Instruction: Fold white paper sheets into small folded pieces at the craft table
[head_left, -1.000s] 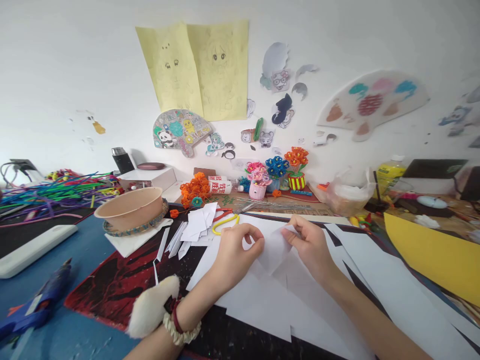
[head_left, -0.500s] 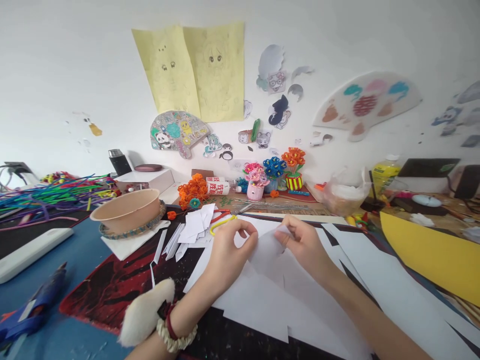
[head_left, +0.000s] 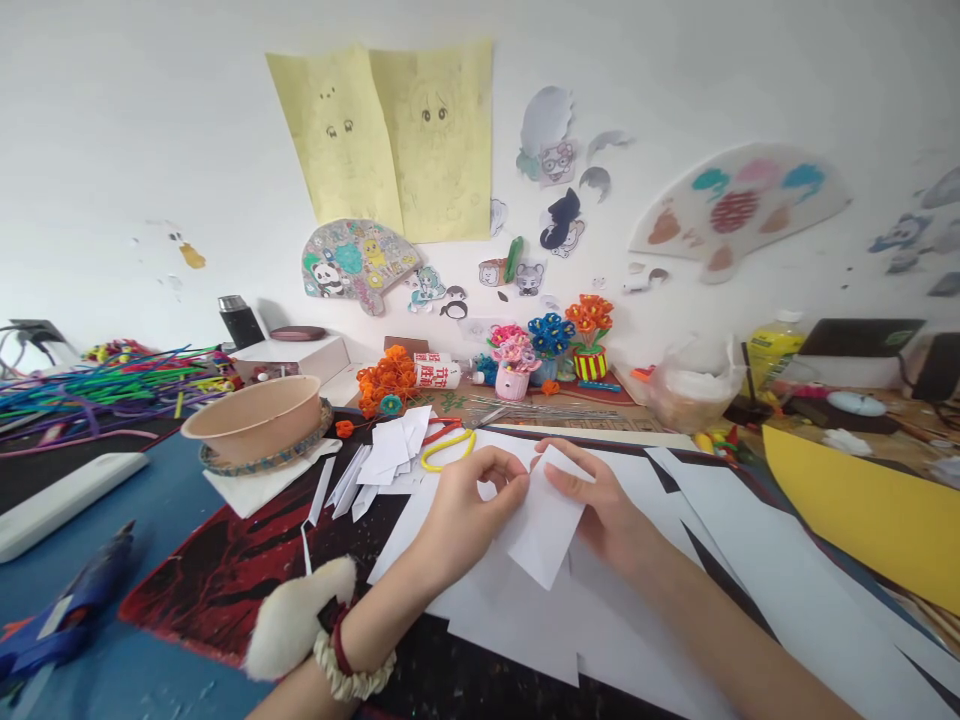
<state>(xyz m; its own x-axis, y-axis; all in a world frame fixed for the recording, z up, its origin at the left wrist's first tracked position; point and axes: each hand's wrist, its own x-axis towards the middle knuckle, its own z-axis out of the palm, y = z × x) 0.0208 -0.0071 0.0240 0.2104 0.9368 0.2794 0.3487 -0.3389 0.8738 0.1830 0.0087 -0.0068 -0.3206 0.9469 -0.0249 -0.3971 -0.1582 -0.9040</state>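
Note:
A small piece of white paper (head_left: 546, 530) is held up between both hands, over larger white sheets (head_left: 517, 625) on the table. My left hand (head_left: 472, 510) pinches its upper left edge, thumb and forefinger together. My right hand (head_left: 600, 500) grips the upper right side, thumb on the front face and fingers behind. Beyond my left hand lie a stack of small cut paper pieces (head_left: 390, 450), folded paper strips (head_left: 346, 485) and a yellow loop (head_left: 442, 462).
A beige bowl (head_left: 255, 415) stands at the left, near a blue glue gun (head_left: 64, 620) and a white case (head_left: 67, 505). Pipe-cleaner flowers (head_left: 386, 380) line the back by the wall. Yellow card (head_left: 862, 500) lies at the right, and a cream fluffy piece (head_left: 296, 620) touches my left forearm.
The small paper has turned in my hands and now hangs with its flat face toward me. My right thumb has shifted onto its front, and the hands are slightly closer together.

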